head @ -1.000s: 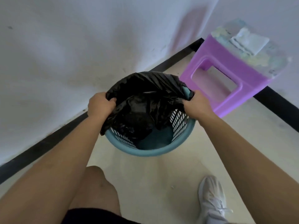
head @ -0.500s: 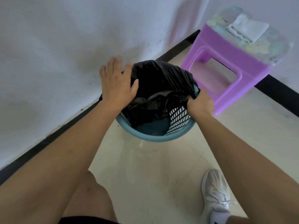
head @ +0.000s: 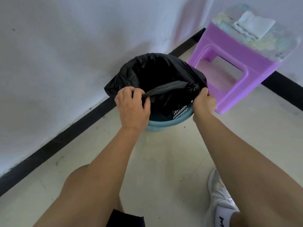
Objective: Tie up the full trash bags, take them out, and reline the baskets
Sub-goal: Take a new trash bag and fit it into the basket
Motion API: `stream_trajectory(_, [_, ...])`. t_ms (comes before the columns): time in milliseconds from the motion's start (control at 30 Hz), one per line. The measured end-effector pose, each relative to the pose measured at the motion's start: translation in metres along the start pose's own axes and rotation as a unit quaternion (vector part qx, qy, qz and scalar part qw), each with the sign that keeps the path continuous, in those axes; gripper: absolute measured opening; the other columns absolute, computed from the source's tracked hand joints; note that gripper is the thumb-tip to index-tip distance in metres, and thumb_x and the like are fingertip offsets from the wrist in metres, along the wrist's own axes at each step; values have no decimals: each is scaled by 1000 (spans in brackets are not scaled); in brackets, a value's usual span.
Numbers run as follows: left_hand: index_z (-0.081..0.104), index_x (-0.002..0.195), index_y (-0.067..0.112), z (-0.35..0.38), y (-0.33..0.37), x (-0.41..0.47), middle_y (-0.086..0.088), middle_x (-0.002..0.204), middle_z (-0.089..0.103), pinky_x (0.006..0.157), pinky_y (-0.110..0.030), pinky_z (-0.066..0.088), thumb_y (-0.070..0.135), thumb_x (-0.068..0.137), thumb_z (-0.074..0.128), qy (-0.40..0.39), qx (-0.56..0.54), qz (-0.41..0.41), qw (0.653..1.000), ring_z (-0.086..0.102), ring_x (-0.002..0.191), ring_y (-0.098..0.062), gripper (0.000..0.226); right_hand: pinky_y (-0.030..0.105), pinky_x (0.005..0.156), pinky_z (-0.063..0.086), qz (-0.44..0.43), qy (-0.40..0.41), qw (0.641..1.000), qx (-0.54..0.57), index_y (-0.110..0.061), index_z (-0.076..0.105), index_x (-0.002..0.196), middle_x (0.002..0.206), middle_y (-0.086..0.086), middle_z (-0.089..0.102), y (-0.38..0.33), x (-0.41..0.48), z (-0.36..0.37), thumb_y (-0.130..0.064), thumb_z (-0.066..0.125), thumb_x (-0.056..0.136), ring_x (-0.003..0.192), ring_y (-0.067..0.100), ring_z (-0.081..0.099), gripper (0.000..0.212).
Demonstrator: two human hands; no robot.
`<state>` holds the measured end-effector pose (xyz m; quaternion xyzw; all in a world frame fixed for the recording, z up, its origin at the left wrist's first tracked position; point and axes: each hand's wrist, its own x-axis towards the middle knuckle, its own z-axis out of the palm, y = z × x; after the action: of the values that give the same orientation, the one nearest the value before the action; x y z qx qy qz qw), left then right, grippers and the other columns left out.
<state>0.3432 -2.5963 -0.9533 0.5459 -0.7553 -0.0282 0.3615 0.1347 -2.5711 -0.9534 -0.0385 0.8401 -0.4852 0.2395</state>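
A black trash bag (head: 157, 71) stands open in a blue slatted basket (head: 165, 123) on the floor by the wall. The bag's far edge drapes over the basket's back rim; its near edge is stretched taut between my hands, above the front rim. My left hand (head: 133, 108) pinches the near edge at the left. My right hand (head: 204, 101) grips the bunched edge at the right. The basket's front wall and white slats show below the bag.
A purple plastic stool (head: 232, 68) stands right of the basket, touching it or nearly so, with a folded white cloth (head: 253, 26) on top. White walls with black baseboard (head: 54, 145) meet in a corner behind. My knee and white shoe (head: 221, 199) are on the tiled floor.
My left hand left the basket's far left rim and came to the near side, where it took hold of the bag's front edge. The bag's mouth is now pulled wider and higher.
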Motion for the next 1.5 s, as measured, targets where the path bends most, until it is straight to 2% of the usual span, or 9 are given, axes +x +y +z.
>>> stream_trajectory(167, [55,82,14,2,-9,10,-7,90,51,87,-39,32,29,80,67,-4,26,48,999,40,93,-24,19,26,56,56,95,-178,968,150,-16,71,103,82,0,76,14,5,-23,-24,60,96,68,19,69,15])
stream_trajectory(333, [62,93,17,-9,-7,7,-10,110,55,98,-45,31,29,88,63,-16,50,37,998,46,112,-30,13,16,37,32,164,-185,949,195,-24,55,81,52,-9,52,3,-10,-49,-48,68,87,39,5,43,28])
stream_trajectory(433, [68,102,23,-20,-4,-3,-11,123,53,102,-46,28,27,90,62,-29,29,6,999,44,122,-33,15,24,56,45,160,-106,942,275,-22,58,100,88,-5,61,-11,-36,-53,-35,64,83,68,9,58,22])
stream_trajectory(567, [72,104,29,-36,11,-20,-10,129,49,103,-45,27,27,89,63,-9,-14,-48,999,40,125,-32,18,43,95,48,116,38,986,114,-20,45,134,131,7,44,-19,-77,-41,-68,75,62,111,29,53,91])
stream_trajectory(767, [72,107,20,-62,14,-44,1,83,54,69,-33,46,22,91,61,-58,-127,-82,987,52,79,-16,19,28,63,45,-7,-158,987,23,-16,66,66,65,-16,63,-15,-100,-30,-62,71,69,72,11,64,47])
stream_trajectory(900, [69,104,19,-70,13,-62,1,84,66,63,-29,45,28,91,50,-58,-267,-271,923,56,70,-10,24,27,60,47,42,-145,988,37,-20,67,71,75,-4,76,-10,-88,-36,-25,56,82,66,17,62,16])
stream_trajectory(1100, [69,85,28,-69,23,-68,1,73,67,66,-25,51,29,93,61,-50,-309,-343,886,58,68,-7,12,19,39,41,125,-248,958,78,-13,63,103,82,5,78,-11,-89,-42,-66,63,80,56,12,68,58])
stream_trajectory(1233, [68,97,17,-61,26,-72,-1,85,67,70,-23,56,5,87,65,-21,-393,-506,768,63,76,-13,16,17,40,39,127,-239,945,181,-12,58,109,83,0,69,-7,-92,-38,-11,69,86,52,5,64,26])
stream_trajectory(1500, [62,108,2,-40,44,-73,-4,91,64,71,-20,54,-7,87,59,-47,-441,-585,679,63,81,-14,23,30,63,43,77,31,986,147,-20,45,128,81,-6,58,43,-89,-34,-19,46,92,69,15,58,36])
